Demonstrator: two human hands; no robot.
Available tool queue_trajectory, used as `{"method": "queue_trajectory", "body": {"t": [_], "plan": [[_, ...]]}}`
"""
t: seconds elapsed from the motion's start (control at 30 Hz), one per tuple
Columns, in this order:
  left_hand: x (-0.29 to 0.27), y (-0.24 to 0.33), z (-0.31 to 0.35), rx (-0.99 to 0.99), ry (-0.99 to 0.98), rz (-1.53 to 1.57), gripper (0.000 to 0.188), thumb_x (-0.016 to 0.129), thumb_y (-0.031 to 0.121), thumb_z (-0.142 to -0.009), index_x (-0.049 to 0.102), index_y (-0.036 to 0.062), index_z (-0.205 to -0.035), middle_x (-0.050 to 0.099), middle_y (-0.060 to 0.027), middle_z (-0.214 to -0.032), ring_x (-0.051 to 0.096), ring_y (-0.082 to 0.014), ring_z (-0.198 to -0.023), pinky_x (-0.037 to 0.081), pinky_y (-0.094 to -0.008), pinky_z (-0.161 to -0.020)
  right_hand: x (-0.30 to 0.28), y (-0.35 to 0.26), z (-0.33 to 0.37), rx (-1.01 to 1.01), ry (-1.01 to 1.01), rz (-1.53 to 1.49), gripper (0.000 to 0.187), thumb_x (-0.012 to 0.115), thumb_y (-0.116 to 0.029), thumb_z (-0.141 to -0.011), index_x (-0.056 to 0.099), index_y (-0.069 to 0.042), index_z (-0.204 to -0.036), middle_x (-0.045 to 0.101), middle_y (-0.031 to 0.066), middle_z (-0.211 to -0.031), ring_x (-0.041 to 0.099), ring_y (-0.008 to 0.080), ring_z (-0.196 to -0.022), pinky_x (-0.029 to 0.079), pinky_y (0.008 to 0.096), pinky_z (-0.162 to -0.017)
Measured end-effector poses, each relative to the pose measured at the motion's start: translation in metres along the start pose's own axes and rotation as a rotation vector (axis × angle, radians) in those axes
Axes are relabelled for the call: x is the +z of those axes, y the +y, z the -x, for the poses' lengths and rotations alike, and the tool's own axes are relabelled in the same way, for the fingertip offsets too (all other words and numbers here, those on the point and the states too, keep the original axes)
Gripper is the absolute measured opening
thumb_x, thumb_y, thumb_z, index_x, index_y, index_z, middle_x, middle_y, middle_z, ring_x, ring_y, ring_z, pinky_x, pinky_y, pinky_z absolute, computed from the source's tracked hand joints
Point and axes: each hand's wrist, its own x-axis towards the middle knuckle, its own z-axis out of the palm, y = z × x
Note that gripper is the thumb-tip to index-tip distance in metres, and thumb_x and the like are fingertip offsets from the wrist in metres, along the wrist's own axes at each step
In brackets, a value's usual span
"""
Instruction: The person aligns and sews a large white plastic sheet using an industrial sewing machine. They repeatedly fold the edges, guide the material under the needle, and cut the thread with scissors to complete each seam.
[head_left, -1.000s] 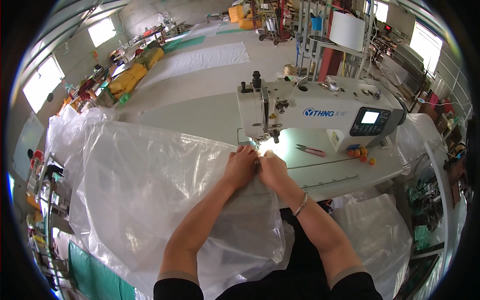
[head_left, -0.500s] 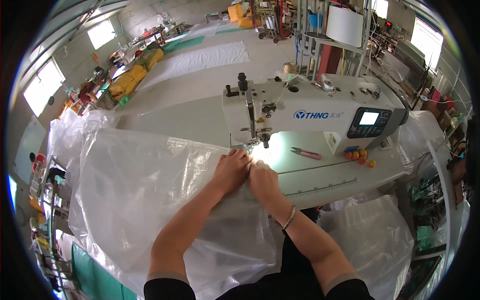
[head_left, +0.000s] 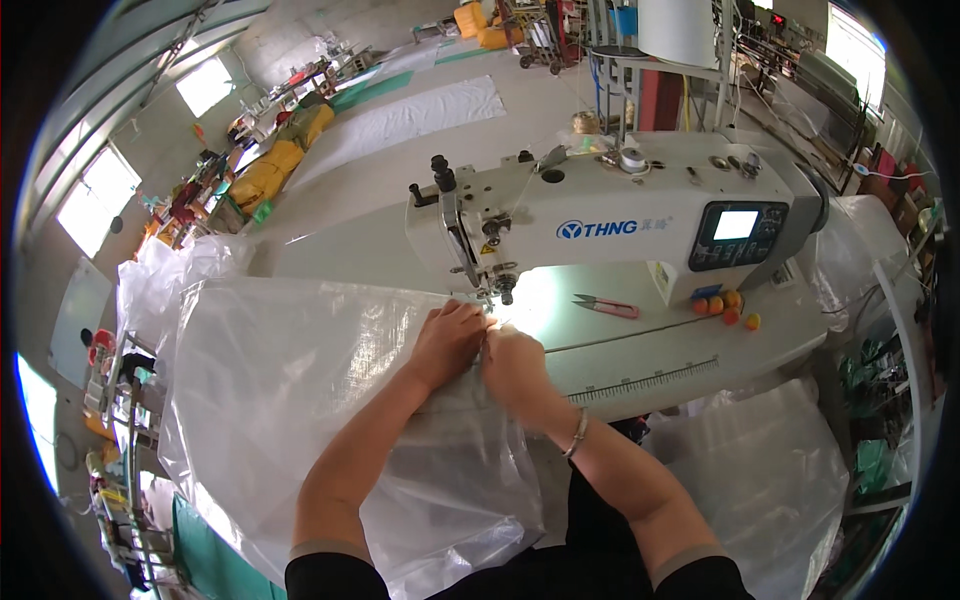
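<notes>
A large sheet of clear plastic film point(head_left: 290, 370) spreads over the left of the table and hangs down in front of me. Its edge lies at the needle of a white sewing machine point(head_left: 640, 195), whose lamp lights the spot. My left hand point(head_left: 450, 338) rests on the film just left of the needle, fingers bent and pressed on the edge. Close beside it my right hand point(head_left: 518, 368) is closed in a pinch on the same film edge, slightly smeared by motion. The fingertips of both nearly meet under the presser foot, which they partly hide.
Pink-handled thread snips point(head_left: 606, 306) lie on the table right of the needle. Several small orange-red fruits point(head_left: 722, 304) sit below the control panel. A ruler scale point(head_left: 650, 380) runs along the table's front edge. More clear film point(head_left: 760, 480) hangs at the lower right.
The view has shifted, so the machine sits further left in the picture. Both hands remain on the film edge by the needle; the right hand has moved a little lower relative to it.
</notes>
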Motion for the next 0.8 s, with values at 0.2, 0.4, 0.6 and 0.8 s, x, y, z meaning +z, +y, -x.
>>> {"method": "queue_trajectory", "body": {"t": [0.2,0.4,0.6,0.8], "plan": [[0.004,-0.004,0.002,0.028,0.059,0.013,0.021,0.063,0.013,-0.082,0.069,0.0149,-0.102,0.061,0.0001,-0.099,0.057,-0.0215,-0.095,0.046,-0.0377,-0.081,-0.032,0.042,-0.038,0.209,0.139,-0.562,0.031,0.060,-0.019,-0.091,0.059,0.006,-0.072,0.054,0.0182,-0.059,0.055,0.0244,-0.051,0.044,0.0365,-0.054],[0.009,-0.006,0.001,0.046,0.082,0.026,0.019,0.063,0.012,-0.082,0.070,0.0137,-0.100,0.061,-0.0022,-0.100,0.058,-0.0233,-0.096,0.047,-0.0388,-0.079,-0.016,0.055,-0.061,0.192,0.237,-0.670,0.029,0.064,-0.018,-0.090,0.060,0.003,-0.071,0.054,0.0139,-0.056,0.050,0.0179,-0.048,0.041,0.0330,-0.050],[0.004,-0.002,0.001,0.029,0.062,0.032,0.020,0.064,0.012,-0.081,0.071,0.0127,-0.099,0.061,-0.0034,-0.100,0.058,-0.0232,-0.097,0.047,-0.0392,-0.078,-0.013,0.058,-0.064,0.113,0.312,-0.555,0.023,0.065,-0.017,-0.089,0.062,0.002,-0.076,0.056,0.0171,-0.061,0.051,0.0267,-0.050,0.042,0.0354,-0.051],[0.003,0.002,0.006,0.016,0.044,0.028,0.019,0.064,0.012,-0.082,0.071,0.0121,-0.099,0.060,-0.0042,-0.100,0.057,-0.0249,-0.097,0.047,-0.0396,-0.076,-0.020,0.052,-0.063,0.141,0.254,-0.570,0.025,0.064,-0.021,-0.089,0.063,0.001,-0.076,0.059,0.0167,-0.066,0.054,0.0316,-0.055,0.043,0.0379,-0.053]]}}
